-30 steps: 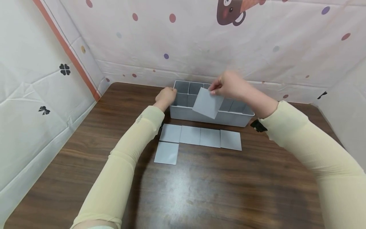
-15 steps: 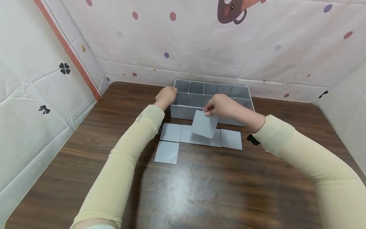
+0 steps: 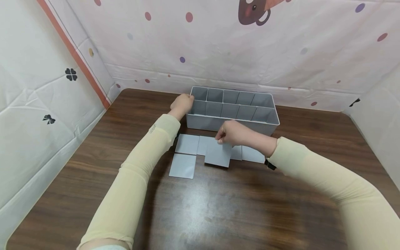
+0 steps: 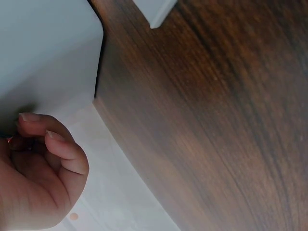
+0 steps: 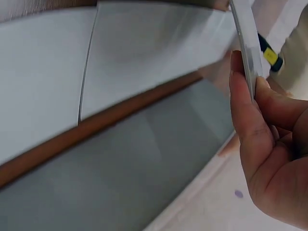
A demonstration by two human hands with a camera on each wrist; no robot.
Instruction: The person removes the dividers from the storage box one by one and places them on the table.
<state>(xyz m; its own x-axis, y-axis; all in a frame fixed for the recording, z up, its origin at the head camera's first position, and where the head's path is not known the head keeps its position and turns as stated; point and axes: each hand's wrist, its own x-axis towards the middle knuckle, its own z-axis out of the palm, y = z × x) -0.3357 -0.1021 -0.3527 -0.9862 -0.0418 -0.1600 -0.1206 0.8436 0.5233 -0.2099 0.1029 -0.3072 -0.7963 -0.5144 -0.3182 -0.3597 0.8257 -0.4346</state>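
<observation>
We had lowered a thin, square panel (image 3: 217, 155) since earlier; our right hand (image 3: 233, 133) pinched it, seven o'clock from the smooth grey box (image 3: 201, 122), whose nine-o'clock end our left hand (image 3: 182, 103) gripped, fingers curled.

Long pale yellow sleeves (image 3: 134, 173)

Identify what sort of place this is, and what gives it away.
Probably a makeshift tabletop workspace indoors; the room itself can't be told. Signs: a dark wood-grain table, creased printed sheeting around it, and a grey divided box on top.
</observation>
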